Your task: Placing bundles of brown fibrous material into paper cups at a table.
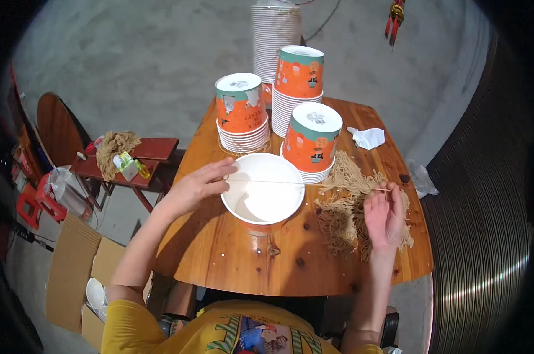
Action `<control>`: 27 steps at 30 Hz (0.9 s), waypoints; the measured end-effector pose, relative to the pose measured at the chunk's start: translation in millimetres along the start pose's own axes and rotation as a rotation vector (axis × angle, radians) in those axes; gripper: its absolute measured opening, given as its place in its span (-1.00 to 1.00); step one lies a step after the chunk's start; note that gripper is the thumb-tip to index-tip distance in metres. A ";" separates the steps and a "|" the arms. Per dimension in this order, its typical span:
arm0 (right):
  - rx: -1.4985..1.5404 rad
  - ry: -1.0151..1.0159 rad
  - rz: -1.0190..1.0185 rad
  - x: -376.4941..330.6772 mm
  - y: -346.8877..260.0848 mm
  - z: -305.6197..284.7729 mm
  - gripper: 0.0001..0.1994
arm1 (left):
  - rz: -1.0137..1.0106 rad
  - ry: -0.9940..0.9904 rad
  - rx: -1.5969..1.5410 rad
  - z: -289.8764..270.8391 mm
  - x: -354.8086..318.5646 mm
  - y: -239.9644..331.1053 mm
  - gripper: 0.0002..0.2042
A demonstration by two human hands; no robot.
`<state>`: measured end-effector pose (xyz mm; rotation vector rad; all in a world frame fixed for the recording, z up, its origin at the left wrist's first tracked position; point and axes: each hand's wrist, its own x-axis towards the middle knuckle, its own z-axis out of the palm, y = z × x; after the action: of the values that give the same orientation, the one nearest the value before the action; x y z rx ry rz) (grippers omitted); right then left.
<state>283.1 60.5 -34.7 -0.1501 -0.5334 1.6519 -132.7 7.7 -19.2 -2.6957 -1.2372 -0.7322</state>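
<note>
A single strand of brown string [302, 183] runs taut across the mouth of an open white paper bowl [263, 187] that stands upright near the middle of the wooden tabletop [219, 259]. The left hand [201, 185] pinches the strand's left end at the bowl's left rim, fingers closed on it with the fingertips touching the rim. The right hand [385, 213] holds the other end — fingers curled together around the strand, just above a loose heap of brown string [343, 218] that lies on the tabletop to the right of the bowl.

Behind the bowl stand three stacks of upturned paper bowls, orange with teal bands: one stack [241, 112] to the left, a taller one [298, 85] at the back, and a third [312, 141] just beside the open bowl's far right rim. Further back rises a tall column of white bowls [274, 35]. A crumpled white tissue [367, 137] lies near the tabletop's right edge.

Off to the left, a low red bench [154, 150] carries another bundle of string [113, 150] — well apart from the hands. An open cardboard box [78, 271] sits on the floor below.
</note>
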 end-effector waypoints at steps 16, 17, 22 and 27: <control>-0.923 0.100 -0.098 -17.0 70.2 52.7 -0.85 | -0.534 -0.194 -0.305 36.1 78.2 103.7 -0.71; -0.906 0.071 -0.153 -20.1 69.3 48.0 -0.84 | -0.578 -0.221 -0.347 31.5 76.7 100.9 -0.70; -0.827 0.072 -0.168 -30.9 77.2 54.8 -0.87 | -0.704 -0.147 -0.923 4.5 51.1 72.6 -0.51; -1.160 -0.170 -0.228 -30.6 103.9 63.3 -0.86 | -0.779 -0.150 -1.162 -12.8 49.0 66.9 -0.52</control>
<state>169.1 8.5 -29.3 -0.7629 -1.5318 0.9638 -61.1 -6.5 22.4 -2.9310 -2.5797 -1.8259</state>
